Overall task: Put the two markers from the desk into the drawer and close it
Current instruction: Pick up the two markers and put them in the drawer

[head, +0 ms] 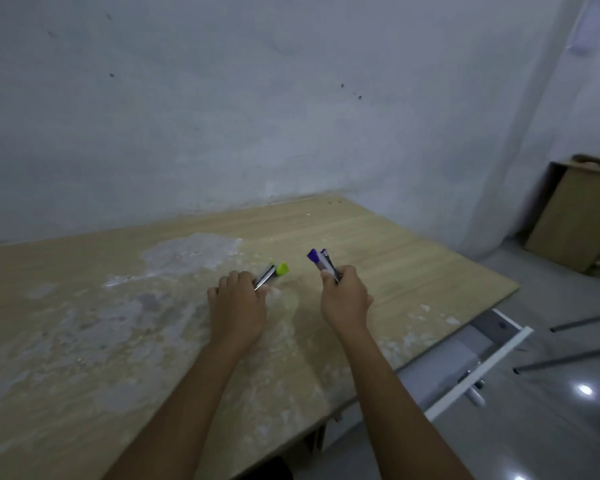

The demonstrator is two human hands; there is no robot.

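Observation:
My left hand [237, 306] is closed around a marker with a yellow-green cap [277, 270], its capped end pointing up and right just over the wooden desk [413, 258]. A marker with a purple cap [318, 259] is gripped in my right hand [345, 299], its cap sticking up and to the left above the desk. The two hands are side by side near the desk's middle. At the lower right, the white drawer [475, 372] stands pulled out from under the desk edge, its grey inside showing.
The desk top is worn with pale patches [191, 252] and abuts a grey wall. Beyond the desk's right edge are metal chair legs [575, 341] on a glossy floor and a wooden cabinet [568, 220] in the far corner.

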